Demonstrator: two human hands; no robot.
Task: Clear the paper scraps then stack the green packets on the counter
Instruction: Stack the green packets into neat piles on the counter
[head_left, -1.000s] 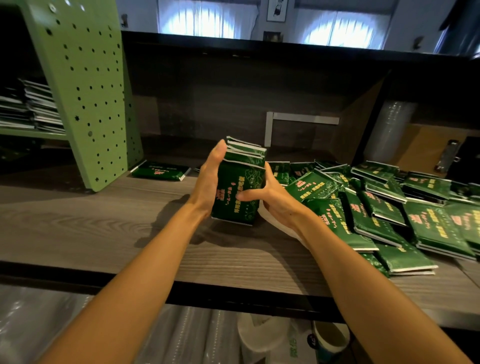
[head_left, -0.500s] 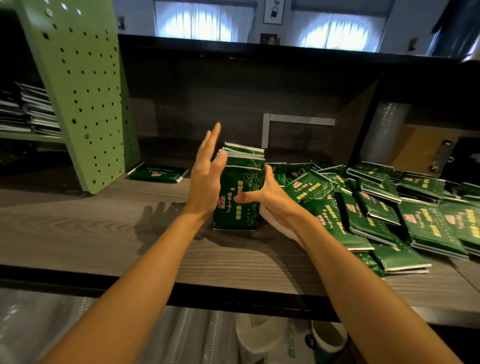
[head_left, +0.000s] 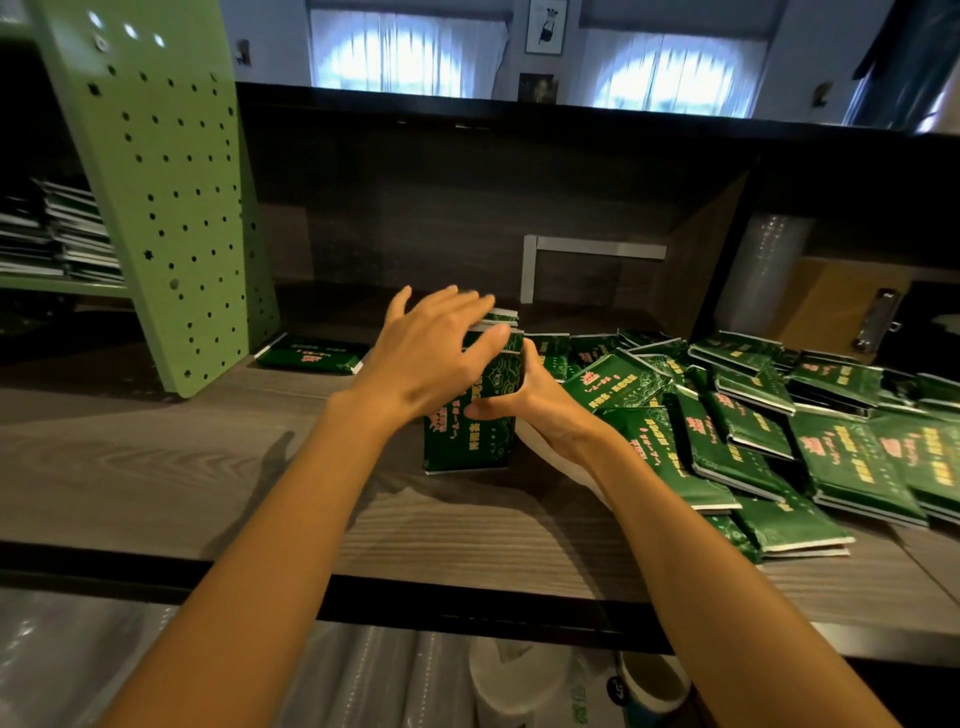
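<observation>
A bundle of green packets (head_left: 467, 441) stands on edge at the middle of the wooden counter (head_left: 156, 467). My right hand (head_left: 540, 410) grips its right side, thumb across the front, with a white paper scrap (head_left: 550, 457) under the palm. My left hand (head_left: 431, 353) lies flat over the bundle's top, fingers spread and straight. A loose heap of green packets (head_left: 753, 431) sprawls over the counter's right half. One single packet (head_left: 311, 356) lies flat at the back left.
A green perforated metal shelf panel (head_left: 171, 208) stands on the counter's left, with stacked papers (head_left: 57, 234) behind it. A dark back wall closes the counter. Below the front edge are plastic sheeting and a white cup (head_left: 649, 691). A clipboard (head_left: 841, 306) leans at the far right.
My left hand left the bundle's left side, lifted away with fingers straight, then swung over onto the top. My right hand kept its hold on the bundle.
</observation>
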